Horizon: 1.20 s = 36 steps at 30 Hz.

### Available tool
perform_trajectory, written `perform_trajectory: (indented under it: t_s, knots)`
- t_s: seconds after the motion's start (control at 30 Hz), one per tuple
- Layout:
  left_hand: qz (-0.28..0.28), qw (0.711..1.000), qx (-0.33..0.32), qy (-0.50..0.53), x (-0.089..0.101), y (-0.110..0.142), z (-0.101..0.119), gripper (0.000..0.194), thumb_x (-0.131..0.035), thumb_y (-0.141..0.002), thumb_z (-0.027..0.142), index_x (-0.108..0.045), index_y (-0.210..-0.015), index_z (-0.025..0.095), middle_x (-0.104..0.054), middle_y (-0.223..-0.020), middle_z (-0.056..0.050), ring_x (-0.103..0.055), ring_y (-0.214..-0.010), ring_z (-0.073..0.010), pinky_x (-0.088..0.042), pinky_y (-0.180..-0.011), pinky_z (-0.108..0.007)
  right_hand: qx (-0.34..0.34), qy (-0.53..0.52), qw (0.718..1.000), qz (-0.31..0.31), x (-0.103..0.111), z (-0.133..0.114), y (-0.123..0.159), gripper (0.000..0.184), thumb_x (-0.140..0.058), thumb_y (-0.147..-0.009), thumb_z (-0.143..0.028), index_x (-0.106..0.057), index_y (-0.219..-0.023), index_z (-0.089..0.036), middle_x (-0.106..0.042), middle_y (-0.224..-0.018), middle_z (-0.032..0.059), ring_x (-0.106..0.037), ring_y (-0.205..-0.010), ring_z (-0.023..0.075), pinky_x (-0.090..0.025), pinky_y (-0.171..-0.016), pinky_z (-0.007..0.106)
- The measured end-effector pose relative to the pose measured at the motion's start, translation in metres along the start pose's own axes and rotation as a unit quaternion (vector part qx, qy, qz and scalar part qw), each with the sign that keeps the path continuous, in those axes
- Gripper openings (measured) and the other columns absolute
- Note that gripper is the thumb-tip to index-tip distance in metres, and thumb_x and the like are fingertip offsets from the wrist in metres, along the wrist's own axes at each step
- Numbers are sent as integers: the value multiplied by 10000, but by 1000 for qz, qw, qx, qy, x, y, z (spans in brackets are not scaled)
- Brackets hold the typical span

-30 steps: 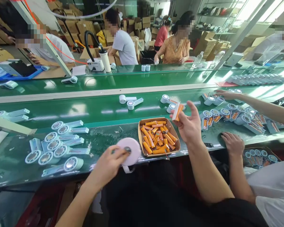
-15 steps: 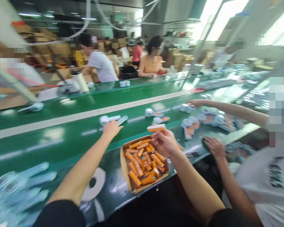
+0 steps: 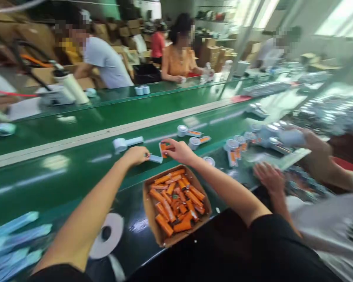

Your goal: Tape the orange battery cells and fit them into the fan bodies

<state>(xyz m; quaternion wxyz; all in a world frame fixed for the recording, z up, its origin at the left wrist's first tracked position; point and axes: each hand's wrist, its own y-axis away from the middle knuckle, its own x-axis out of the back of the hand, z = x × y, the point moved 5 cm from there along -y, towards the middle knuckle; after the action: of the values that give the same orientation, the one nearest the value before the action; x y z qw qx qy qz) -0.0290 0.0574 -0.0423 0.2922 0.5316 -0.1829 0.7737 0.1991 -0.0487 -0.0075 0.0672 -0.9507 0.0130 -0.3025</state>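
Note:
My left hand (image 3: 137, 156) is closed round a light-blue plastic piece with a straight handle (image 3: 155, 158), which points right over the green belt; its other end is hidden by my fingers. My right hand (image 3: 181, 152) pinches a small orange piece with a white edge (image 3: 163, 150), just beyond the tip of that handle. Below both hands, a cardboard box (image 3: 149, 217) holds several orange cylinders (image 3: 181, 197) that look like batteries. Left of my hands lies another light-blue piece with a round head and handle (image 3: 119, 145).
Two round-headed pieces with orange in their handles (image 3: 194, 143) lie right of my hand. A roll of white tape (image 3: 107, 235) and light-blue parts (image 3: 14, 239) are at lower left. A co-worker's hand (image 3: 269, 178) rests at right by more parts. People sit across the green belt (image 3: 85, 156).
My right hand has moved from above the box leftward and forward with the orange piece, close to my left hand. My left hand has drawn the light-blue handle slightly nearer. The view has shifted.

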Motion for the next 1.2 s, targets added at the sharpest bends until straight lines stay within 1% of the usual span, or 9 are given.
perform_trajectory:
  t_s: [0.1,0.27,0.5,0.63,0.7,0.8,0.87,1.0,1.2]
  knots:
    - [-2,999,51,5,-3,-2,-6,435,-693,-1010,446,-645,-1343,170,-654,-1359,-101,-671,-1179,-286,-610,-989,-489,38,122,989,-69,-21,2,-22,519,-662,-1001,-211,-560,-1507,-267,-846,-1084,25,-798,-1041,211,-564,-941,311]
    - [1,997,65,38,-14,-27,10,402,-681,-1021,435,-649,-1339,192,-651,-1370,-107,-670,-1177,-266,-609,-992,-475,30,364,913,-181,-48,3,-29,415,-539,-1086,-323,-587,-1497,-306,-830,-1146,72,-782,-1086,273,-550,-923,337]
    - [-14,994,84,62,-18,-41,25,366,-675,-1027,435,-663,-1303,195,-675,-1320,-103,-686,-1126,-233,-614,-973,-456,21,430,870,-241,-77,-1,-40,373,-638,-1025,-435,-714,-1365,-300,-811,-1151,172,-784,-1059,355,-582,-871,432]
    - [-4,993,106,60,-5,-38,44,264,-613,-1053,339,-698,-1233,165,-732,-1238,-128,-702,-1128,-253,-577,-1014,-447,35,411,879,-239,-51,-21,-39,358,-634,-1015,-296,-734,-1359,-296,-813,-1206,138,-772,-1095,306,-566,-913,379]
    - [24,992,113,58,4,-12,52,334,-596,-1041,294,-655,-1345,167,-712,-1346,-162,-675,-1232,-290,-542,-1057,-432,52,377,901,-206,-26,-29,-19,380,-542,-1049,-236,-722,-1381,-277,-806,-1242,110,-761,-1100,259,-552,-928,343]
    - [66,990,114,53,9,73,49,472,-622,-1016,340,-577,-1474,232,-643,-1507,-114,-586,-1393,-298,-502,-1123,-408,87,255,950,-160,-2,-34,33,288,-561,-1042,-275,-801,-1195,-232,-834,-1056,65,-763,-927,219,-565,-856,318]
    - [84,987,128,45,4,148,32,361,-601,-1023,388,-679,-1347,250,-708,-1418,-84,-618,-1350,-292,-514,-1115,-403,121,211,958,-155,-7,-35,69,223,-623,-1019,-305,-817,-1098,-228,-827,-998,56,-752,-908,220,-573,-863,330]
    - [120,988,99,1,-6,269,-9,330,-636,-983,511,-797,-1111,254,-799,-1202,-70,-668,-1260,-303,-507,-1162,-436,133,346,914,-163,-52,-39,98,205,-621,-1017,-209,-779,-1143,-174,-777,-1178,159,-689,-1145,296,-536,-1014,401]
    - [-18,996,69,-59,-29,307,-16,477,-776,-880,309,-733,-1354,286,-654,-1493,-100,-554,-1401,-330,-524,-1163,-494,114,349,917,-158,-67,-44,82,198,-612,-971,-119,-800,-1036,-122,-758,-1076,201,-702,-1087,308,-536,-975,396]
